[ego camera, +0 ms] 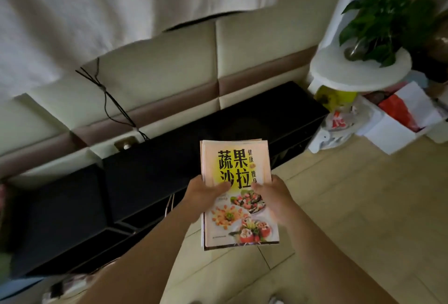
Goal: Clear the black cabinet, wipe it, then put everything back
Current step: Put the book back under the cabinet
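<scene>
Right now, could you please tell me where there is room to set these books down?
The black cabinet's top looks bare from the cable to its right end; the floor right of the books is open. Bags and a box crowd the corner under the white stand.

books (238, 165) hang before the cabinet (155, 168), wall (169, 68) behind it, a plant (383, 20) on a shelf (339, 74) to its right.

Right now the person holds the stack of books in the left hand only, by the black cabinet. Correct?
No. The head view shows both hands on the stack of books: the left hand grips its left edge, the right hand its right edge. It is held by the black cabinet, as stated.
</scene>
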Available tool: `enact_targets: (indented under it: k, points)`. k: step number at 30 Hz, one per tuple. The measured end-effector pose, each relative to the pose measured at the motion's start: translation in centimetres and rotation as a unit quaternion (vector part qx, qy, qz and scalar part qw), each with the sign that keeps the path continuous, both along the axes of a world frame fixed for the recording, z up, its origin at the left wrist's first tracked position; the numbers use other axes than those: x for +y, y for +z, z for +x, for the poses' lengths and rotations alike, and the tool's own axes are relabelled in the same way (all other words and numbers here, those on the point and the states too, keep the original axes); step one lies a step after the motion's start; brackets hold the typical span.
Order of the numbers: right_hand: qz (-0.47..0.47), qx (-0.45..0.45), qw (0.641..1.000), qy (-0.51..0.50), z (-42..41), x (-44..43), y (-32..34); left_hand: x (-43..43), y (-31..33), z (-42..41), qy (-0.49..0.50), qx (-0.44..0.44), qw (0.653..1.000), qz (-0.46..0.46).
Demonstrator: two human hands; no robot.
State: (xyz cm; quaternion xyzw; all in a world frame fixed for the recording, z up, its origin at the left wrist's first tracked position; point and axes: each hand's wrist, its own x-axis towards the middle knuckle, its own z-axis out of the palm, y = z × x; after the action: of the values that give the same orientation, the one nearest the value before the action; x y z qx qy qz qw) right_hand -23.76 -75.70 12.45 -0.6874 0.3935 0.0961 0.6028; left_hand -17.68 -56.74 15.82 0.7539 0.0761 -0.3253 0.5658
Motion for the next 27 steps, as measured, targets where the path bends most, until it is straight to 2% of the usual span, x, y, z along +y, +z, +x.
enact_targets:
  k: [7, 11, 16, 19, 25, 27]
  points:
    - [0.04, -0.014, 0.999, 0.014, 2.7, -2.0, -24.3, -1.9, -23.3, 2.1, -0.006, -0.03, 0.999, 0.03]
    - [0.052, -0.038, 0.997, 0.04, 5.8, -4.2, -34.1, -2.6, -34.3, 3.9, -0.033, -0.059, 0.998, 0.002]
    - [-0.013, -0.017, 0.992, 0.126, 7.6, -6.4, -41.7, -2.5, -43.7, 3.8, -0.039, -0.053, 0.997, -0.04]
    - [-0.036, 0.041, 0.984, 0.171, 8.0, -6.3, -43.9, -1.9, -47.8, 3.4, -0.037, -0.002, 0.997, -0.063]
    - [-0.036, 0.142, 0.972, 0.182, 7.8, -5.8, -49.7, -1.2, -53.7, 3.1, -0.038, 0.081, 0.994, -0.058]
    - [-0.032, 0.152, 0.97, 0.187, 8.7, -6.1, -52.1, -1.3, -55.5, 3.4, -0.007, 0.103, 0.993, -0.059]
